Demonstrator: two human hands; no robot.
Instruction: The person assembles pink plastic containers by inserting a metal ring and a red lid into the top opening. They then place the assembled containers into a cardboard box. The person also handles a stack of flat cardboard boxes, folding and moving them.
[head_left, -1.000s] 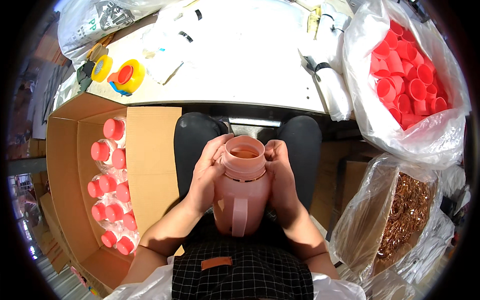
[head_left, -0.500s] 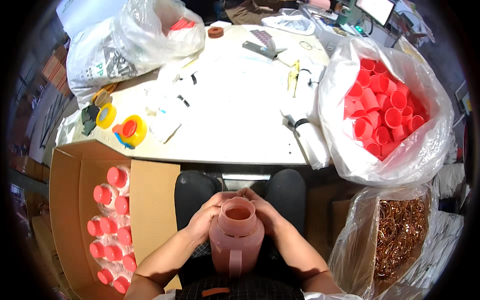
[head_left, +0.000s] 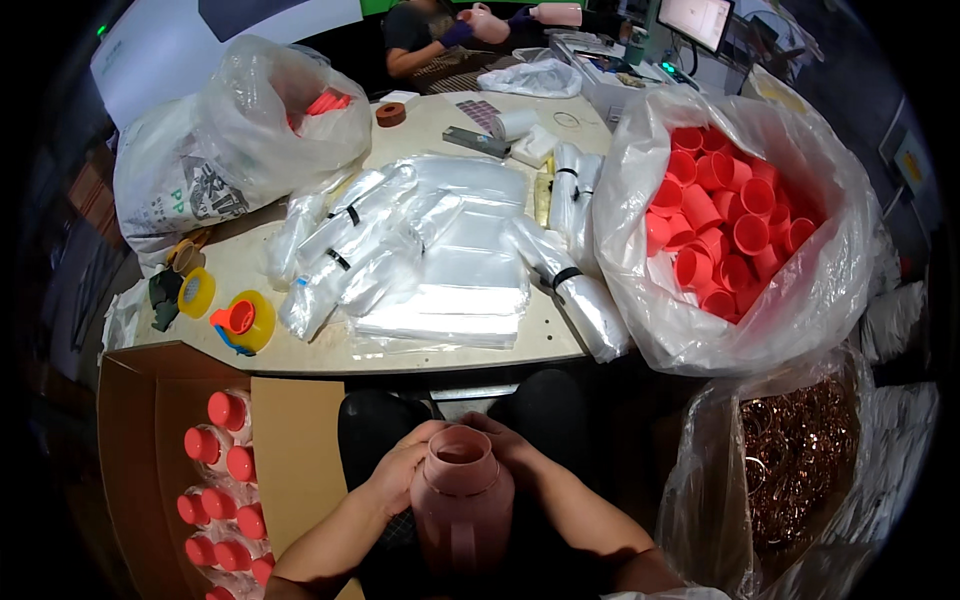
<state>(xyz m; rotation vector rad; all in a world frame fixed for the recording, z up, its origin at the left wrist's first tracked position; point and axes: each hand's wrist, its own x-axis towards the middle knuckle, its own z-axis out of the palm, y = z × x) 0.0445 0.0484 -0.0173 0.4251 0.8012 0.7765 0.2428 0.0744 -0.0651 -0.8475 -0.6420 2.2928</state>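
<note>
A pink jug (head_left: 462, 520) with a wide open mouth and a side handle stands upright in front of my lap, its handle toward me. My left hand (head_left: 408, 468) is wrapped round the left of its upper body. On the far right side of the jug, my right hand (head_left: 512, 452) grips it too. The fingers of both hands are partly hidden behind the neck.
Red cups fill a plastic bag (head_left: 625, 300) at the right, above a box of copper-coloured rings (head_left: 795, 470). Clear plastic sleeves (head_left: 470, 250) cover the table's middle. A carton (head_left: 300, 450) holds red-capped bottles at left. Across the table, a gloved person (head_left: 415, 40) handles pink jugs.
The view has tilted upward, bringing the person across the table into sight. The glare on the table has faded, so the plastic sleeves show. My hands keep their hold on the jug.
</note>
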